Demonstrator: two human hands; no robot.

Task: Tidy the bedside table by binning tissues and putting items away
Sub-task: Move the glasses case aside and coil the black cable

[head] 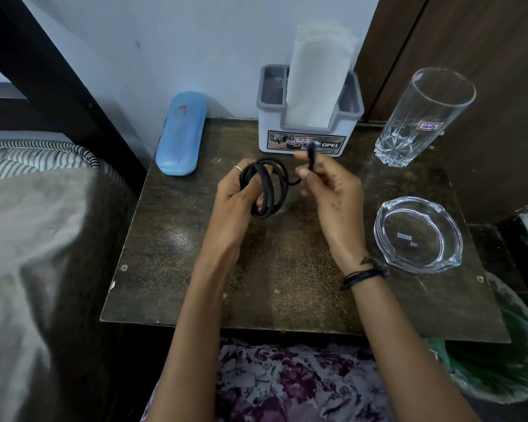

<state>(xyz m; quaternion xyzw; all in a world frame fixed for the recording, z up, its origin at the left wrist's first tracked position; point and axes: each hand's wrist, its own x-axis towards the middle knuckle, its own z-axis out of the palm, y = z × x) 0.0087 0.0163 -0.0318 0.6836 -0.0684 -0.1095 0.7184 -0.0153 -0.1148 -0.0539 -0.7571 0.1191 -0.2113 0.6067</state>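
Above the middle of the dark bedside table [287,287] I hold a black cable [275,190] wound into loops. My left hand [235,202] grips the coil, its fingers curled through the loops. My right hand [329,190] pinches the cable's free end upright between thumb and fingers, just right of the coil. At the back stands a grey holder [310,129] with white tissues [314,83] sticking up out of it.
A blue glasses case [180,135] lies at the back left. A tall drinking glass [421,117] stands at the back right and a glass ashtray [418,236] sits at the right edge. A bin with a green bag [500,360] is low right; the bed [28,239] is left.
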